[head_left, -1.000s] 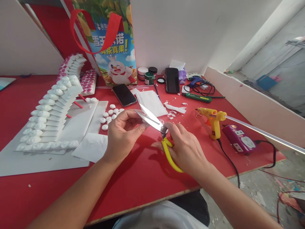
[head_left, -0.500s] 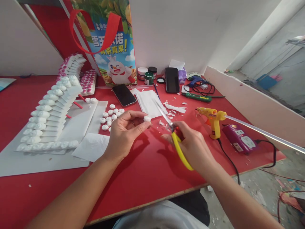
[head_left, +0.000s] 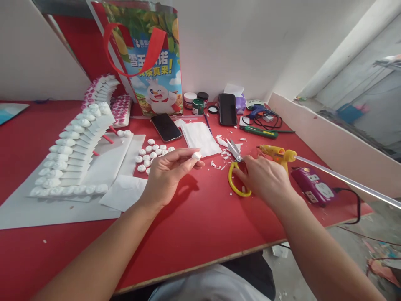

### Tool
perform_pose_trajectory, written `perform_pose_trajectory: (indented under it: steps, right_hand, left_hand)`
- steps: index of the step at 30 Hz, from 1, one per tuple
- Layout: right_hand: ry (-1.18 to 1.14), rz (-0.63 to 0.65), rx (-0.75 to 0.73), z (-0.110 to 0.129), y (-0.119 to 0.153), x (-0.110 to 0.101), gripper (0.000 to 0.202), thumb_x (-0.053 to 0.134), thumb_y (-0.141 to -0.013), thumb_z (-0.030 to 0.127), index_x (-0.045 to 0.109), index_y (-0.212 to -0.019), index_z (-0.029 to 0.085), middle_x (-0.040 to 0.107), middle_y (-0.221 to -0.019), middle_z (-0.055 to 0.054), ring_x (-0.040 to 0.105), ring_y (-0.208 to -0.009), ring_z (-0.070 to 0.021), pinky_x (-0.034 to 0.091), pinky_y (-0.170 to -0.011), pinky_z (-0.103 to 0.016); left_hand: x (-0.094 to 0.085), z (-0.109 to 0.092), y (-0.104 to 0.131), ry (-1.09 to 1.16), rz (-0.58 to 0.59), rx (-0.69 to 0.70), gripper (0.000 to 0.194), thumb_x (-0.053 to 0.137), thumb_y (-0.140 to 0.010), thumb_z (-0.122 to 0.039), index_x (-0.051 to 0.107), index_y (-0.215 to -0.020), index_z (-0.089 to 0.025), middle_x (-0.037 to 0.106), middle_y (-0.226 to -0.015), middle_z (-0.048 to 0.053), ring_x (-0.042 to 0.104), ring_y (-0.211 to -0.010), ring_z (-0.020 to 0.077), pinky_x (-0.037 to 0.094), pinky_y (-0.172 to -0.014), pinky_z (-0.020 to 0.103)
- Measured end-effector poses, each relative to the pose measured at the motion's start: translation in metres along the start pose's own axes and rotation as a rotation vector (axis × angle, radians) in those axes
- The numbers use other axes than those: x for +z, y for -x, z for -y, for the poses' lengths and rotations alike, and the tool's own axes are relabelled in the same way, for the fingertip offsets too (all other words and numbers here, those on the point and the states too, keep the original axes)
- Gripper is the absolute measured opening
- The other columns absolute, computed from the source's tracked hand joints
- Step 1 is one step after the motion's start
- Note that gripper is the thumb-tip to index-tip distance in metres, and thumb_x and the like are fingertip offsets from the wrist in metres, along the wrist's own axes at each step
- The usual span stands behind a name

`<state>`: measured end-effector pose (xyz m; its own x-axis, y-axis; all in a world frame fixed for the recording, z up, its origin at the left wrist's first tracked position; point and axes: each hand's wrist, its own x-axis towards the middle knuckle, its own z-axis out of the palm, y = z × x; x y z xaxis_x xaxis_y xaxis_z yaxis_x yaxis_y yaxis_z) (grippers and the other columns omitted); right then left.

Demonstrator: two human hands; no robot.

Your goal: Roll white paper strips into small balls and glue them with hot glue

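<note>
At my L grip (head_left: 166, 177), pinched closed on white bud (head_left: 196, 156): over-squeezing poss. crushes it. R grip (head_left: 268, 177) at scissors (head_left: 239, 159); hold unclear.

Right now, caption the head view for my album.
Left hand pinching a small white piece, right hand at yellow-handled scissors, red table below.

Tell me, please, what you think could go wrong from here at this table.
The right hand is close to the glue gun, so it might knock it, or get burned if the gun is hot. The scissors at that hand have slightly parted blades, which could nick a finger in a careless reach. The left hand pinches a small white piece; too firm a squeeze might crush it, if it is soft.
</note>
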<state>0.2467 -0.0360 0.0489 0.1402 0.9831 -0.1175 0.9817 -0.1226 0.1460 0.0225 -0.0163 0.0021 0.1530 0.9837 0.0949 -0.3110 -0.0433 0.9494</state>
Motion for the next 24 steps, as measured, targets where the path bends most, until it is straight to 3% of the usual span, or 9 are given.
perform_pose_trajectory:
  steps: [2,4,5,7,11,16,24]
  right_hand:
    - [-0.114,-0.106,-0.111,0.006,0.001,-0.011,0.026,0.062,-0.095,0.039,0.072,-0.099,0.015,0.073,-0.086,-0.016,0.072,-0.078,-0.0309,0.042,-0.061,-0.034]
    - [-0.439,-0.183,-0.262,0.016,-0.003,-0.02,0.021,0.065,-0.094,0.036,0.074,-0.103,0.019,0.075,-0.084,-0.009,0.07,-0.075,-0.0238,0.046,-0.065,-0.032]
    - [-0.659,-0.163,-0.331,0.022,-0.007,-0.022,0.02,0.066,-0.093,0.036,0.074,-0.103,0.02,0.075,-0.082,-0.006,0.07,-0.073,-0.0205,0.048,-0.067,-0.031]
    - [-1.106,0.025,-0.396,0.036,-0.017,-0.02,0.022,0.066,-0.093,0.04,0.073,-0.094,0.018,0.073,-0.076,-0.003,0.067,-0.065,-0.0155,0.051,-0.063,-0.027]
    - [-1.684,0.367,-0.155,0.057,-0.034,0.0,0.03,0.066,-0.094,0.041,0.066,-0.08,0.014,0.07,-0.073,-0.004,0.062,-0.055,-0.0104,0.051,-0.05,-0.022]
    - [-1.949,0.707,-0.159,0.06,-0.031,0.016,0.029,0.079,-0.084,0.039,0.068,-0.083,0.012,0.067,-0.074,-0.002,0.06,-0.06,-0.008,0.046,-0.047,-0.016]
    - [-2.067,0.907,-0.211,0.056,-0.032,0.022,0.028,0.089,-0.072,0.028,0.069,-0.08,0.012,0.063,-0.073,0.002,0.052,-0.061,-0.0048,0.044,-0.054,-0.015]
  left_hand:
    - [-0.002,0.001,-0.001,-0.084,0.018,0.062,0.02,0.079,-0.081,-0.027,0.082,-0.101,-0.025,0.074,-0.098,0.003,0.071,-0.083,0.0159,0.058,-0.087,0.034]
    - [-0.004,0.002,-0.002,-0.175,0.033,0.136,0.023,0.078,-0.082,-0.026,0.081,-0.105,-0.026,0.071,-0.105,0.004,0.068,-0.087,0.0152,0.057,-0.087,0.032]
    - [-0.005,0.003,-0.003,-0.226,0.038,0.173,0.025,0.077,-0.083,-0.025,0.08,-0.108,-0.026,0.07,-0.106,0.004,0.067,-0.089,0.0154,0.057,-0.087,0.031]
    - [-0.005,0.002,-0.003,-0.325,0.038,0.236,0.029,0.075,-0.085,-0.024,0.077,-0.113,-0.025,0.069,-0.107,0.005,0.066,-0.094,0.0166,0.055,-0.09,0.031]
    - [-0.006,-0.001,-0.002,-0.528,0.023,0.378,0.02,0.069,-0.088,-0.019,0.073,-0.108,-0.022,0.068,-0.102,0.006,0.065,-0.092,0.0177,0.054,-0.089,0.032]
    - [-0.007,-0.001,-0.002,-0.732,0.055,0.522,0.017,0.064,-0.089,-0.014,0.07,-0.102,-0.023,0.066,-0.1,0.006,0.063,-0.088,0.0182,0.053,-0.083,0.032]
    - [-0.006,0.0,0.0,-0.722,0.017,0.491,0.017,0.066,-0.09,-0.016,0.069,-0.106,-0.02,0.065,-0.097,0.005,0.059,-0.08,0.0148,0.052,-0.079,0.03]
